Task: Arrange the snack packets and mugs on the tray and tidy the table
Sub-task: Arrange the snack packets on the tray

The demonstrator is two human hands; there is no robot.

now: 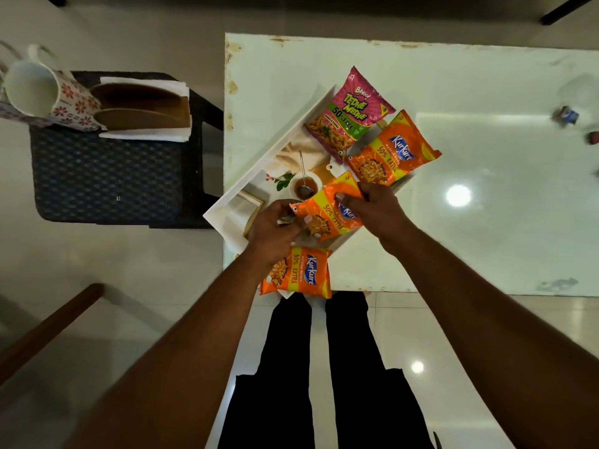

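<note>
Snack packets (327,215): glossy printed plastic film.
Table (486,222): glossy, reflective top.
Mug (48,95): smooth glazed ceramic.
Chair seat (107,176): woven, textured.

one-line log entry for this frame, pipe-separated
stage: loading tray | both hands on orange Kurkure packet over tray | left hand | right hand | on tray: pink Bingo packet, second Kurkure packet | mugs on chair

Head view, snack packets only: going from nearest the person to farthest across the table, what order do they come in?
Loose orange packet at the table's near edge → orange packet held in both hands → orange packet on the tray → pink packet.
</note>
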